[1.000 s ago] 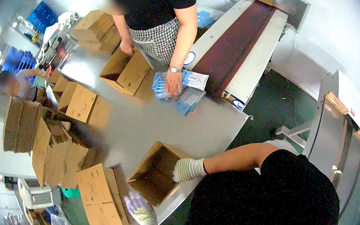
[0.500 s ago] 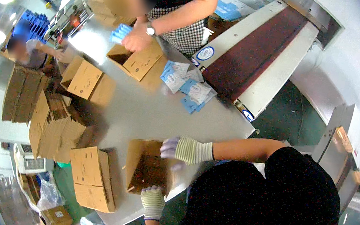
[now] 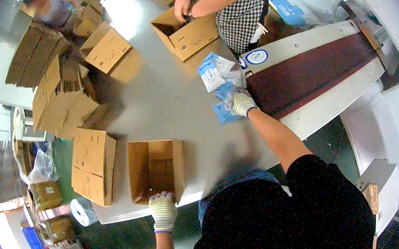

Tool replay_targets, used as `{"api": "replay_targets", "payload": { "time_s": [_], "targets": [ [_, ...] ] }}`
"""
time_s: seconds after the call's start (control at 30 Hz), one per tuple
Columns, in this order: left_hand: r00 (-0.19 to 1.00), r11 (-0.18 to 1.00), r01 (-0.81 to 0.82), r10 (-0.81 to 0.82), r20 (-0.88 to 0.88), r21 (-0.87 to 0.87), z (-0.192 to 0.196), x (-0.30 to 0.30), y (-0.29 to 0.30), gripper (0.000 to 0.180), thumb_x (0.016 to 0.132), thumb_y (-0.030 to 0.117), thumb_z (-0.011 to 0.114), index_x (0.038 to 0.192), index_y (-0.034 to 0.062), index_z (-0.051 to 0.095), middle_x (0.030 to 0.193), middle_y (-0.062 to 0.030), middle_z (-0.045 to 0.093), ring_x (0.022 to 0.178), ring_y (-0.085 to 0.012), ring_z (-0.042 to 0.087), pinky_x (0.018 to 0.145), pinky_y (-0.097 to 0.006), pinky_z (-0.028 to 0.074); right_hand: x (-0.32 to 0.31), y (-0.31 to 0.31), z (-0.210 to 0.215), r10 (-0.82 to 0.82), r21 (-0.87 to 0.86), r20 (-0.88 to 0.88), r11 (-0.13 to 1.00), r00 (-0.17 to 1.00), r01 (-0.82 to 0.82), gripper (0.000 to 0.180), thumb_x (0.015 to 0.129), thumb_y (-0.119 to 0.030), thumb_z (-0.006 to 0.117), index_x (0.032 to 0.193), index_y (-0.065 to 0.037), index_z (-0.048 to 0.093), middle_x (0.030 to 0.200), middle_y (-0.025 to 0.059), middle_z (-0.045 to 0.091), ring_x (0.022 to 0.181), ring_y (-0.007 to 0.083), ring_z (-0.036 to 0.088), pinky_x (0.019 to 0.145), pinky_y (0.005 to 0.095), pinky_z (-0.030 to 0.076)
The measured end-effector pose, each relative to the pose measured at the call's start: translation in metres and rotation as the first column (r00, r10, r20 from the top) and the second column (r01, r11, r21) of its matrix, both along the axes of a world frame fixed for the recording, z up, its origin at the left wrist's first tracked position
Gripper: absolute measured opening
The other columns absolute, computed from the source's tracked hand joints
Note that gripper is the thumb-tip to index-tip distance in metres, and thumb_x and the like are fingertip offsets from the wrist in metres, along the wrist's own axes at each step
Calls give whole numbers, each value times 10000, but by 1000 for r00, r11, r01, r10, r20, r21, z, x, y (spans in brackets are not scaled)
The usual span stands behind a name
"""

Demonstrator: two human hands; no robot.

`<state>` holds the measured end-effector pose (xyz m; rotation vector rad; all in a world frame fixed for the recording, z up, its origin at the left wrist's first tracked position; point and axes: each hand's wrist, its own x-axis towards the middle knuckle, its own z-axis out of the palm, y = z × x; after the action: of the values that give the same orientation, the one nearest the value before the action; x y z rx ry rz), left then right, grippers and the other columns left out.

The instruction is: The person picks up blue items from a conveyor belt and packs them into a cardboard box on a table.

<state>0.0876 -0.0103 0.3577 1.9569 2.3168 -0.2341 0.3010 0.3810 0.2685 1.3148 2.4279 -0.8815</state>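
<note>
An open-topped cardboard box (image 3: 179, 171) stands at the near edge of the grey table. My left hand (image 3: 162, 210), in a striped knit glove, is closed on the box's near wall with the fingers hooked over its rim. Out to the right, my right hand (image 3: 241, 104) wears a matching glove and reaches to the blue-and-white packets (image 3: 213, 76) lying loose at the conveyor's end. Its fingers touch a blue packet there, but they blend with the pile, and whether they grip one does not show. Inside, the box shows bare brown cardboard.
A dark-red conveyor belt (image 3: 313, 75) comes in from the right. Across the table a co-worker's hands (image 3: 183, 8) are at another open box (image 3: 192, 39). Flattened cartons (image 3: 90, 164) stand left of my box, with taller carton stacks (image 3: 67, 108) beyond. Another person (image 3: 60, 11) is far left.
My right hand has left the box and moved far right to the packets. My left hand stays on the box rim. The co-worker's hands have lowered to their box. The view has shifted.
</note>
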Motion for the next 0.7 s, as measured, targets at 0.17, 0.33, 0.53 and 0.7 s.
{"api": "replay_targets", "payload": {
  "time_s": [0.17, 0.33, 0.53, 0.7],
  "targets": [
    [997, 997, -72, 73, 37, -18, -1, 2, 4, 137, 654, 171, 574, 781, 143, 615, 808, -48, 591, 812, -237, 558, 772, -381, 391, 7, -55, 10, -12, 129, 76, 992, 997, 2, 620, 663, -392, 691, 1147, -45, 519, 1085, 218, 570, 1004, 344, 551, 891, 435, 417],
    [989, 994, -83, 91, 119, -68, -4, -8, 4, 243, 605, 172, 564, 836, 111, 611, 874, -67, 600, 846, -257, 560, 766, -397, 398, 1, -58, 27, 201, 66, -38, 978, 979, -199, 364, 629, -321, 709, 873, -59, 644, 904, 153, 644, 912, 344, 593, 785, 470, 461],
    [998, 988, -23, 14, 64, 150, -5, -9, 7, 125, 648, 130, 592, 769, 149, 615, 749, -28, 577, 749, -221, 549, 732, -365, 388, -15, -53, -1, 655, 32, 269, 726, 706, -687, 313, 661, -227, 669, 904, -40, 611, 866, 171, 640, 806, 349, 619, 691, 451, 494],
    [995, 988, -52, 39, 92, 148, -8, -10, 0, 119, 652, 136, 577, 766, 154, 609, 761, -26, 577, 765, -219, 547, 721, -364, 386, -13, -23, 8, 571, 139, 106, 802, 814, -581, 386, 626, -227, 714, 941, -42, 589, 920, 173, 624, 857, 355, 602, 716, 459, 487]
  ]
}}
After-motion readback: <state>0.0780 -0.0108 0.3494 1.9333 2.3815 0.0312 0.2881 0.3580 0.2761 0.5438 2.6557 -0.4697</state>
